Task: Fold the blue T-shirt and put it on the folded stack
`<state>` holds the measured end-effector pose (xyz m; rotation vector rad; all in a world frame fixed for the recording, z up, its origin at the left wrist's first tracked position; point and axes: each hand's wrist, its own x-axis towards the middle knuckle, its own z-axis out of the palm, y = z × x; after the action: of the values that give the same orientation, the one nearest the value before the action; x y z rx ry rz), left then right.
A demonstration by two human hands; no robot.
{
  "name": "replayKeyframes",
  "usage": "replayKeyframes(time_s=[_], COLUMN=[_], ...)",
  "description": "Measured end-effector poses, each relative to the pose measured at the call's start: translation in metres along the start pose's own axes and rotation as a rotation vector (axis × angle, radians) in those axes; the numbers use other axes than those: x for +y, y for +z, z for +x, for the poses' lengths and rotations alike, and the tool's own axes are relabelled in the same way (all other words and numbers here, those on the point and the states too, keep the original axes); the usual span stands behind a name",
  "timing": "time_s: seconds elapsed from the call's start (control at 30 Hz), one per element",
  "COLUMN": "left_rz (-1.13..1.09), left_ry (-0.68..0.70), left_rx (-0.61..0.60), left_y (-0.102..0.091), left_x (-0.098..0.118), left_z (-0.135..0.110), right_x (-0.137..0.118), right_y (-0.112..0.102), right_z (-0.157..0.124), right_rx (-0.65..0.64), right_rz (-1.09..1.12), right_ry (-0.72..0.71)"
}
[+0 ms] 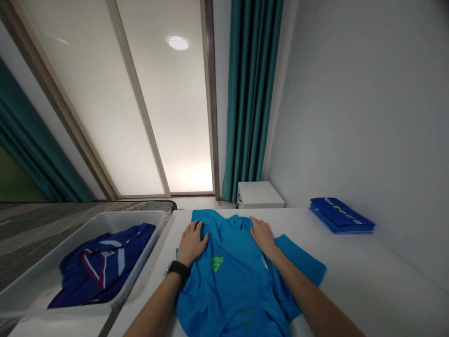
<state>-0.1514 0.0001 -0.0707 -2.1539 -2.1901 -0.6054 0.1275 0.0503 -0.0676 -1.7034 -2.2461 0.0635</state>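
Observation:
A bright blue T-shirt [231, 276] with a green chest logo lies on the white table, rumpled, with one sleeve stretched out to the right. My left hand [192, 241], a dark watch on its wrist, rests on the shirt's upper left part, thumb apart from the fingers. On the shirt's upper right, beside bunched fabric, lies my right hand [262, 234], fingers extended and thumb apart. Both hands press on the cloth from above, and neither grips it. The shirt's lower edge nearest me runs toward the bottom of the view.
A translucent plastic bin [159, 222] on the left contains dark blue clothing [115, 257] with white and red stripes. Folded blue and purple garments [342, 215] form a stack at the table's right, near the wall. Beyond the table stand a white cabinet [261, 194] and a green curtain [250, 103].

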Motion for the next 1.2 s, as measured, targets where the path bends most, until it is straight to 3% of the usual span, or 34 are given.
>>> replayKeyframes(time_s=[0.1,0.3,0.4,0.6,0.77,1.0,1.2], left_rz=[0.017,0.023,0.014,0.057,-0.006,-0.274,-0.238], left_ry=[0.005,0.012,0.012,-0.052,0.002,0.176,0.196], left_rx=[0.007,0.000,-0.002,0.012,-0.035,0.016,-0.055], left_y=[0.001,-0.001,-0.002,-0.004,-0.001,0.006,0.004], left_x=[0.000,-0.001,-0.001,-0.001,-0.007,-0.017,-0.011], left_z=[-0.002,0.000,0.000,-0.003,-0.005,-0.001,-0.002], right_x=[0.010,0.070,0.089,0.080,0.070,0.049,0.047], right_y=[-0.001,-0.028,-0.036,-0.030,-0.031,-0.033,-0.028], right_z=[-0.001,-0.016,-0.027,-0.040,-0.041,-0.043,-0.042], right_rx=[0.004,0.183,0.231,-0.032,-0.075,-0.019,-0.058], right_rz=[-0.013,-0.102,-0.137,-0.234,-0.207,0.187,0.135], right_ry=[0.020,0.406,0.501,0.349,0.288,0.047,0.003])
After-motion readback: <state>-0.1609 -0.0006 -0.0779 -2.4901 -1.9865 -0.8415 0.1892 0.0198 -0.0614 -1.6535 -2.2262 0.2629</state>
